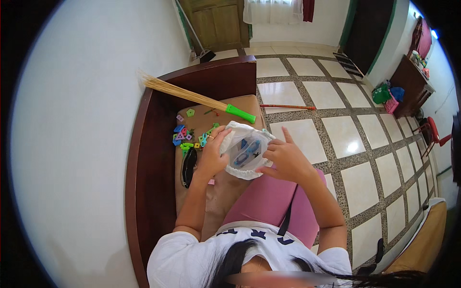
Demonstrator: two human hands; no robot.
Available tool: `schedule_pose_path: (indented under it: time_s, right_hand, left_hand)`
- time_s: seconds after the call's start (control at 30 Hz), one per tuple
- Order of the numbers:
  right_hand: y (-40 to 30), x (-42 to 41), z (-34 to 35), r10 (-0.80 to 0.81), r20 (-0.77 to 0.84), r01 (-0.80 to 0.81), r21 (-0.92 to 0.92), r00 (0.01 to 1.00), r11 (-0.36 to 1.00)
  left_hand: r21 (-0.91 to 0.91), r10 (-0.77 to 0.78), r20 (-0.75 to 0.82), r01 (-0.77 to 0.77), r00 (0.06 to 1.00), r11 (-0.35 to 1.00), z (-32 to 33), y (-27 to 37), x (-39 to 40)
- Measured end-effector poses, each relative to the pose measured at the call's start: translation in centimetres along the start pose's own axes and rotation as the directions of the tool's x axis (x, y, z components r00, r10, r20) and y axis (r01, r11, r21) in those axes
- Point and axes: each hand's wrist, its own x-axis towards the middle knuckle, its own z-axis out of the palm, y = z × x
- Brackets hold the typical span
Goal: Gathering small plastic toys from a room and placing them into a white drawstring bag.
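A white fabric bag (243, 175) is held mouth-up over the seat, its rim gathered and its mouth spread wide. On the left side of the rim, my left hand (213, 155) grips the cloth, thumb near the opening. My right hand (290, 159) pinches the opposite side, with the index finger sticking out. Blue objects (247, 151) lie inside the bag; their exact kind is hard to make out. Left of the bag, several colourful plastic toy pieces (180, 136) are scattered on the tan cushion (219, 205). A glossy black case or pouch (189, 167) rests beside my left forearm.
A stick broom (194, 94) with a green handle lies across the dark wooden bench (138, 180) and its cushion. On the tiled floor to the right is a thin red stick (288, 107). Farther right stand a red chair (434, 131) and bags (387, 95) by a wooden cabinet (410, 86).
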Motion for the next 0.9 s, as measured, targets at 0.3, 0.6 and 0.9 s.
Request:
schedule_pose_path:
  time_s: [0.3,0.6,0.9]
  right_hand:
    - [0.0,-0.8,2.9,-0.006,-0.094,0.029,0.249,0.996,0.968]
    - [1.0,-0.8,2.3,0.229,-0.390,-0.002,0.503,0.892,0.864]
    - [3.0,-3.9,4.0,0.324,-0.449,-0.066,0.501,0.833,0.863]
  left_hand:
    - [-0.126,-0.139,0.014,0.140,0.990,0.982,-4.5,-0.8,0.2]
    - [0.512,-0.608,-0.226,0.624,0.761,0.590,-2.9,-20.9,-11.7]
    - [0.546,-0.574,-0.285,0.622,0.768,0.561,-3.6,-19.5,-12.9]
